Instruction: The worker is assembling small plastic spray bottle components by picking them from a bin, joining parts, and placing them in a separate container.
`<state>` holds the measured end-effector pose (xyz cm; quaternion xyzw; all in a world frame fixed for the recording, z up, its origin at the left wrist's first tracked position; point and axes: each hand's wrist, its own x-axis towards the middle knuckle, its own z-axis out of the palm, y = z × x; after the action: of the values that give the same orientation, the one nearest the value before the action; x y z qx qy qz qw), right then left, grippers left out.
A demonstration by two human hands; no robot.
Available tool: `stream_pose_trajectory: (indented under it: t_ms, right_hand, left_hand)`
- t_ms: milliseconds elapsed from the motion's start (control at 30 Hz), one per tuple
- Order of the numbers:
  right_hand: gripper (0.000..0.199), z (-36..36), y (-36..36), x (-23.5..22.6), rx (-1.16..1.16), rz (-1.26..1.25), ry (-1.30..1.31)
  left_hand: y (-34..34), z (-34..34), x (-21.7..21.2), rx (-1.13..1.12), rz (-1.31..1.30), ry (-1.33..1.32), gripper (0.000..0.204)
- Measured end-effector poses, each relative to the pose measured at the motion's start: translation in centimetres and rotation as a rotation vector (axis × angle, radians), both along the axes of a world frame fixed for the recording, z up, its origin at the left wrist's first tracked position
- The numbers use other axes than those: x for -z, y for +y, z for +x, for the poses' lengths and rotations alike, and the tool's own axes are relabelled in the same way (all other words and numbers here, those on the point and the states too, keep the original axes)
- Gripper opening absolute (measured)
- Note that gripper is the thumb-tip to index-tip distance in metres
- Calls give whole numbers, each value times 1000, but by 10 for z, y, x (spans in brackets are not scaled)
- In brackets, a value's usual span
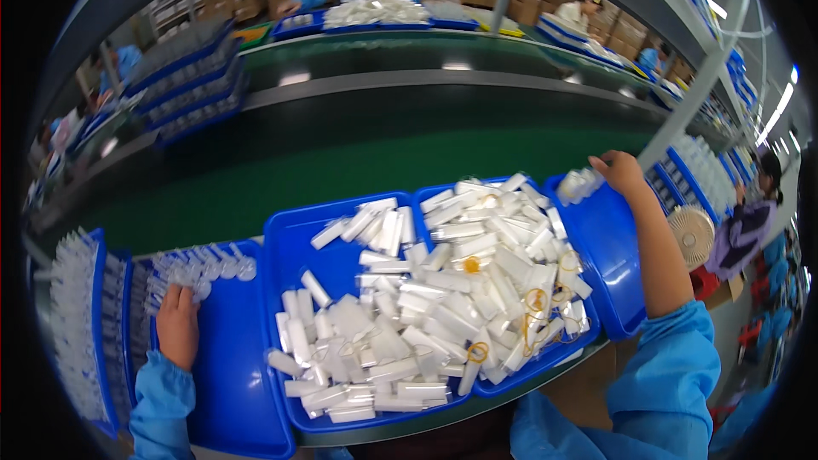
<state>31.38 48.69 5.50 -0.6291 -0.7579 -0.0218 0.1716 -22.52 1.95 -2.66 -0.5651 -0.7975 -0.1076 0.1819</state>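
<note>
The left hand (177, 326) lies palm-down, fingers curled over clear plastic tubes (200, 268) in a glossy blue tray (230, 375). To its right, slick white packets (426, 307) are heaped and could slide off. The right hand (620, 172) grips a small packet bundle (579, 185) that might spill.

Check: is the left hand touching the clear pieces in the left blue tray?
Touching. Head view: left hand has its fingertips on the clear pieces in the left blue tray.
</note>
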Motion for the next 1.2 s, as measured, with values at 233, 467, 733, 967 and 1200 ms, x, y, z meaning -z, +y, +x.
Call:
stream_pose_trajectory:
  t_ms: [233,467,733,967,1200]
  right_hand:
    - [28,-174,-119,-24,-1056,1,49]
    - [28,-307,-165,36,-1242,-59,-288]
    - [20,-344,-201,38,-1530,71,-385]
    - [23,-277,-247,-6,-1319,-1101,434]
    - [24,-249,-257,-14,-1233,-1383,670]
  left_hand:
    - [-25,79,-59,-17,164,-516,25]
    - [-38,164,-73,31,694,-1417,32]
    - [-36,204,-39,149,937,-1573,15]
    - [-26,203,-37,459,733,-1383,18]
    - [-12,211,-42,592,645,-1396,17]
